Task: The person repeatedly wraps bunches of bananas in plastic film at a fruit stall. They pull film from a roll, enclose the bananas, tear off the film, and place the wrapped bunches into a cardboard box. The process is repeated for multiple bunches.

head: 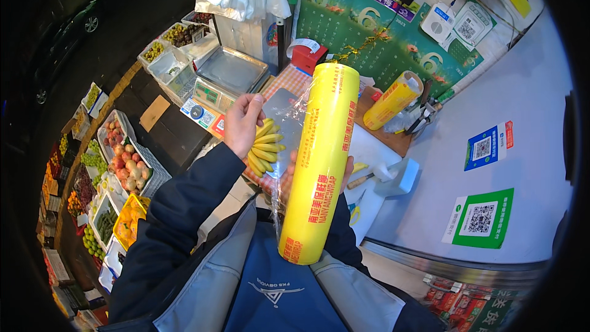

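A large yellow roll of cling film (321,161) with red printing is held slantwise before my chest. My right hand (347,174) grips it from beneath, mostly hidden by the roll. Loose clear film (282,198) hangs off the roll's left side, crinkled near the top. My left hand (243,124) is left of the roll, thumb and fingers pinched together at the film's upper edge; the thin film between them is hardly visible. Just below and beyond that hand is a bunch of yellow bananas (265,150), over the checkered tabletop.
A weighing scale (233,74) stands beyond my left hand. At right, a second film roll (392,100) stands on a wooden board (368,97). A wooden-handled knife (361,181), scissors (354,214) and a pale blue block (400,177) lie nearer. Fruit crates (156,173) line the left.
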Demonstrator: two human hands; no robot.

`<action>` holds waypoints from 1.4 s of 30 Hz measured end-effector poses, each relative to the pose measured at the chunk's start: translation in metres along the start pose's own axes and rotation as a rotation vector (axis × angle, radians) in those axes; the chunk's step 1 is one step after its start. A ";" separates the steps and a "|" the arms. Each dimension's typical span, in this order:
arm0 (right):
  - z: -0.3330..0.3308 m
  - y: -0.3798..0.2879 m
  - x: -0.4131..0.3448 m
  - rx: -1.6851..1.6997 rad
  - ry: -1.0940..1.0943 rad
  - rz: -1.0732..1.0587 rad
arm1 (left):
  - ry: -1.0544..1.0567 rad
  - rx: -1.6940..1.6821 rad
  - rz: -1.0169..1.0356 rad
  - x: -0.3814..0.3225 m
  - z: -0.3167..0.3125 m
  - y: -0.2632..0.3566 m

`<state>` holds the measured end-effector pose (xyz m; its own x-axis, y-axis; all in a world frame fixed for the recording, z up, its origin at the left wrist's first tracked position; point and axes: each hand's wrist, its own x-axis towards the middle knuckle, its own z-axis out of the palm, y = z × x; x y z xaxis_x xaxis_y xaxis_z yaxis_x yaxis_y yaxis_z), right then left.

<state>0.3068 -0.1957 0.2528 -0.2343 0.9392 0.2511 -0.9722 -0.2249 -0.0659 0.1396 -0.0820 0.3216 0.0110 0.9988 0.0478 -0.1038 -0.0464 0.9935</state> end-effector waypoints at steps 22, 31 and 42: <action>0.019 0.015 0.002 0.000 -0.124 -0.167 | -0.149 0.693 1.023 -0.001 0.002 0.048; 0.034 0.019 0.013 0.214 -0.250 -0.119 | 0.057 -0.507 -0.054 0.037 -0.019 0.033; 0.031 -0.014 0.008 -0.121 0.230 -0.036 | 0.071 -0.246 -0.276 -0.068 -0.006 -0.054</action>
<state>0.3187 -0.1930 0.2855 -0.1791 0.9834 0.0304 -0.9688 -0.1709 -0.1796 0.1383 -0.1474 0.2643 0.0034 0.9723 -0.2339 -0.3429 0.2208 0.9130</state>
